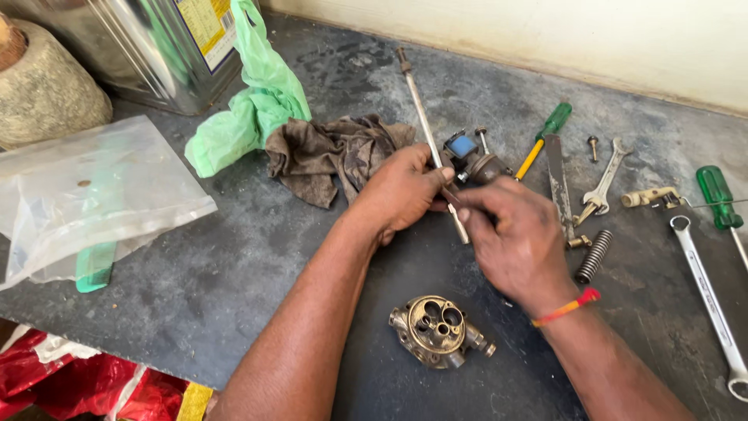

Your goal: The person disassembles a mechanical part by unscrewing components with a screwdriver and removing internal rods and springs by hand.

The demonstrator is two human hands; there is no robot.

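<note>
Nearest to the camera lies a round brass housing (438,330) with several holes in its face, flat on the dark grey worktop (257,257), between the two forearms. Above it the left hand (401,191) and the right hand (518,238) meet over a long thin metal rod (425,117) that runs away towards the wall. The left thumb and fingers are pressed around the rod. The right fingertips are pinched on a small dark piece at the rod; what this piece is I cannot tell. Just behind the hands sits a small valve body (467,160) with a blue part on top.

Containers: one large shiny metal tin (132,47) stands at the back left, and its content is not visible. One clear plastic bag (93,195) lies at the left; it looks nearly empty. One green plastic bag (253,105) is crumpled beside a brown rag (331,152).

Counted on the right side: two screwdrivers with green handles (555,121) (717,195), two spanners (604,183) (709,300), one flat file (557,179), one coil spring (594,256), one small bolt (594,146). One green comb (95,267) lies under the clear bag's edge.
</note>
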